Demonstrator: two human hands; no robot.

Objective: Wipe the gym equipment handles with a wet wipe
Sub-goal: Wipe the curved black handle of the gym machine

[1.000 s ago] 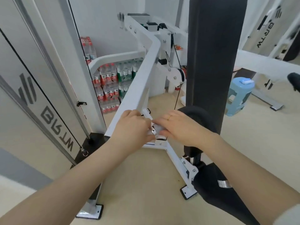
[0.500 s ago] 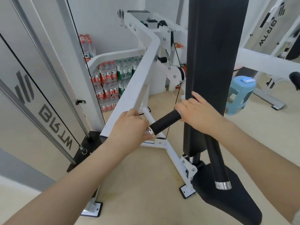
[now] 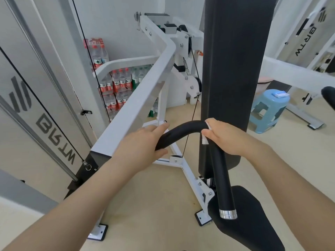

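Observation:
A black curved handle [image 3: 183, 129] of the white gym machine arcs across the middle, then runs down to a chrome end cap [image 3: 228, 214]. My left hand [image 3: 143, 142] grips the handle's left end, beside the white arm beam [image 3: 137, 105]. My right hand [image 3: 230, 136] is wrapped over the bend of the handle with a white wet wipe [image 3: 204, 138] pressed under its fingers; only the wipe's edges show.
A tall black back pad [image 3: 233, 69] stands right behind the handle, with the black seat [image 3: 253, 225] below. The machine's white base legs [image 3: 190, 174] spread on the beige floor. A blue stool [image 3: 268, 109] with a wipe pack stands far right; several water bottle packs [image 3: 116, 87] are stacked far left.
My right hand has slid with the wipe along the handle from near the left end round to its bend. The left hand kept its hold at the handle's left end.

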